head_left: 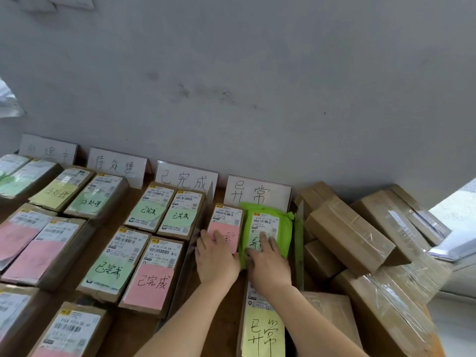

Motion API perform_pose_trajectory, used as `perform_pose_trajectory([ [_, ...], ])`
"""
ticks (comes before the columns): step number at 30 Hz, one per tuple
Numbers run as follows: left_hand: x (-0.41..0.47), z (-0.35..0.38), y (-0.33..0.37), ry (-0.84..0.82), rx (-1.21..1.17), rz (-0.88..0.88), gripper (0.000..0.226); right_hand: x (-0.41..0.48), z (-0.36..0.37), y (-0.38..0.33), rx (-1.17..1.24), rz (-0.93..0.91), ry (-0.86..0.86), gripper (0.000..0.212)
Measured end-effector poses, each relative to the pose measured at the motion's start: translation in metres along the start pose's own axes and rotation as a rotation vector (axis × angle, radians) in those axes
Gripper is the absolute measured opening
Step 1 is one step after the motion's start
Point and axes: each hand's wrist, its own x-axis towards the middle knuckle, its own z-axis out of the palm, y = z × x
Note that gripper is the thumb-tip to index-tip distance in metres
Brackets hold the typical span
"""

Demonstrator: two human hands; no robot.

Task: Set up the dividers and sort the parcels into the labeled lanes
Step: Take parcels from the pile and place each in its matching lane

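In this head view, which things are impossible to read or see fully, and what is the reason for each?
Head view:
Pink note: writing partly covered by the left hand.
Green parcel: its note partly covered by the right hand.
Leftmost lane sign: first character blurred.
Yellow-note parcel: cut off by the bottom edge.
Shipping labels: print too small.

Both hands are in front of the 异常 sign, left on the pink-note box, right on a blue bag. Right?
Not quite. The head view shows the bag is green, not blue. The rest holds: left hand on the pink-note box, right hand on the bag, both in front of the 异常 sign.
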Motion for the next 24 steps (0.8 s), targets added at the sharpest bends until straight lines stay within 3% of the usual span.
perform_pose_trajectory([
  [13,0.008,0.009,-0.002,-0.033,0.209,0.083,0.081,-0.002,-0.003,0.001,-0.01,-0.017,-0.019,0.038],
  [19,0.001,-0.008,-0.007,-0.073,0.271,0.179,0.078,-0.007,-0.012,0.002,-0.01,-0.015,-0.038,0.053],
  [24,-0.016,-0.024,-0.011,-0.073,0.282,0.259,0.075,-0.027,-0.024,0.005,-0.061,-0.023,-0.013,0.051],
])
